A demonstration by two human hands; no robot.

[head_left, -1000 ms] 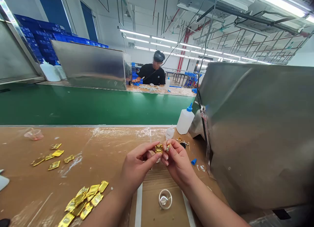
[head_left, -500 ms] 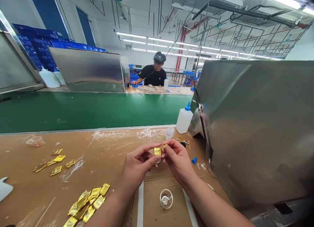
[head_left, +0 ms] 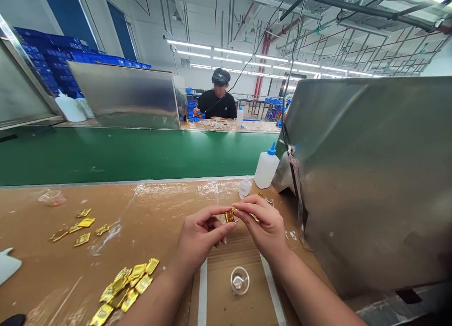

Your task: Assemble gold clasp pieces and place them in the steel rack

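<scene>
A small gold rectangular piece (head_left: 229, 217) is pinched between the thumb and fingertips of my left hand (head_left: 199, 234), tilted so that it looks narrow. My right hand (head_left: 264, 225) is closed at the piece's upper right corner, its thumb and forefinger gripping a small gold ring-like part (head_left: 236, 211). Whether the two gold parts are joined cannot be made out. Another bit of gold shows under the right fingers. Below the hands stands a small clear cup (head_left: 232, 282) with something transparent inside. To the left lies a pile of similar gold pieces (head_left: 130, 280).
Farther left are several more gold pieces (head_left: 84, 222) and a clear plastic dish (head_left: 52, 198). A white bottle with a blue nozzle (head_left: 266, 170) stands behind my right hand, beside a metal panel (head_left: 367, 185). Across the green belt (head_left: 141, 156) sits a co-worker (head_left: 221, 102).
The gold piece has turned from face-on to narrow. My right hand has swung over, its fingers now flatter and closer to my left fingertips. The co-worker's head has shifted left.
</scene>
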